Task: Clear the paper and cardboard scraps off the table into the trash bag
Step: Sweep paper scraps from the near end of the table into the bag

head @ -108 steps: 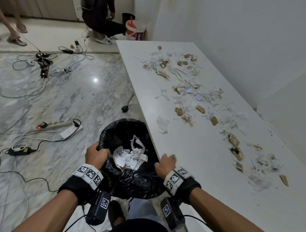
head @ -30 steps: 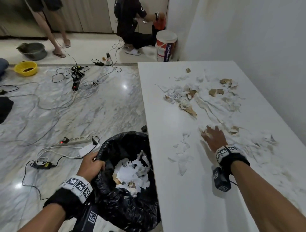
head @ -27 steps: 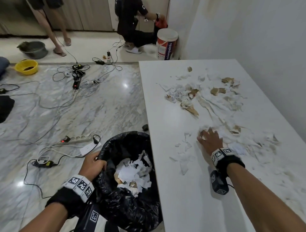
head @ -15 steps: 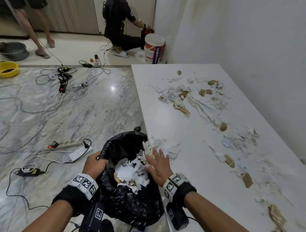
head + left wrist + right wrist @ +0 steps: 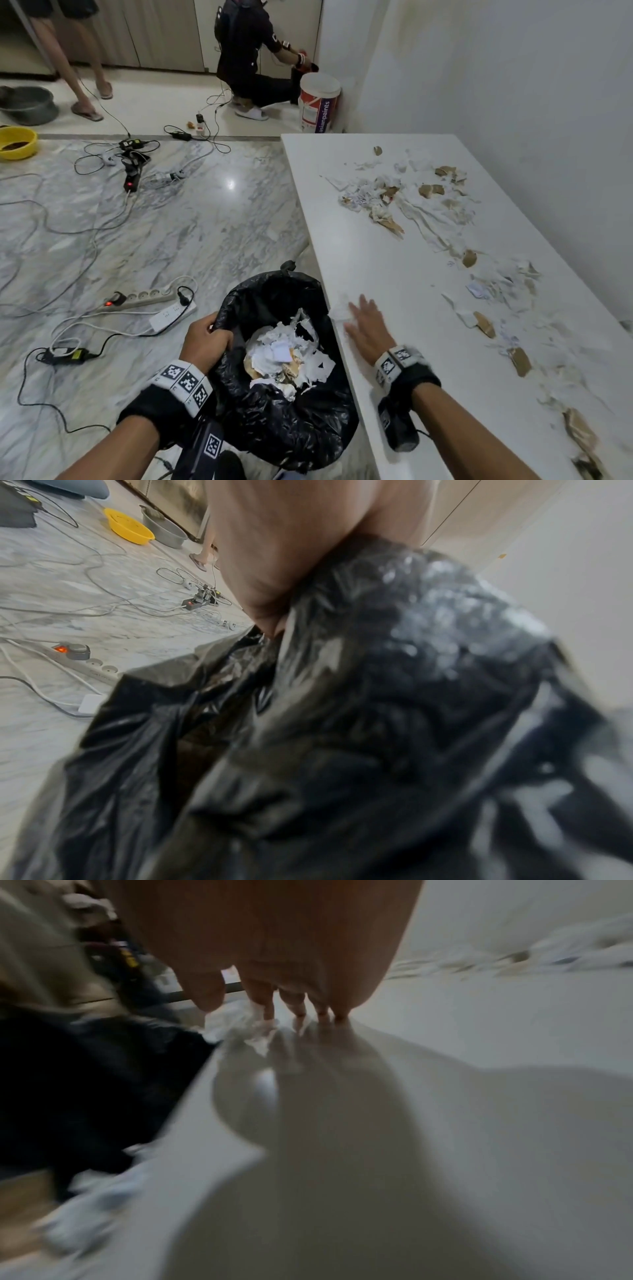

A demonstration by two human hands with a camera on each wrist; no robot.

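Note:
A black trash bag [image 5: 274,404] hangs open beside the left edge of the white table [image 5: 394,246], with torn white paper and brown bits [image 5: 287,359] inside. My left hand [image 5: 205,339] grips the bag's rim; in the left wrist view the bag [image 5: 342,723] fills the frame under my palm. My right hand [image 5: 366,325] lies flat on the table near its edge, fingers straight, touching a few white paper scraps [image 5: 340,308]; the right wrist view shows the scraps [image 5: 240,1026] at my fingertips. More paper and cardboard scraps [image 5: 445,212] are strewn along the table's right side.
A wall [image 5: 513,85] runs along the table's right. Power strips [image 5: 147,298] and cables [image 5: 68,219] lie across the marble floor. A paint bucket [image 5: 318,106] stands past the table's far end beside a crouching person [image 5: 250,58]; another person's legs [image 5: 78,68], a yellow bowl [image 5: 17,142].
My right hand swept a pile of scraps from mid-table to the edge and into the bag, then moved back onto the table beside the edge. My left hand has kept its hold on the bag.

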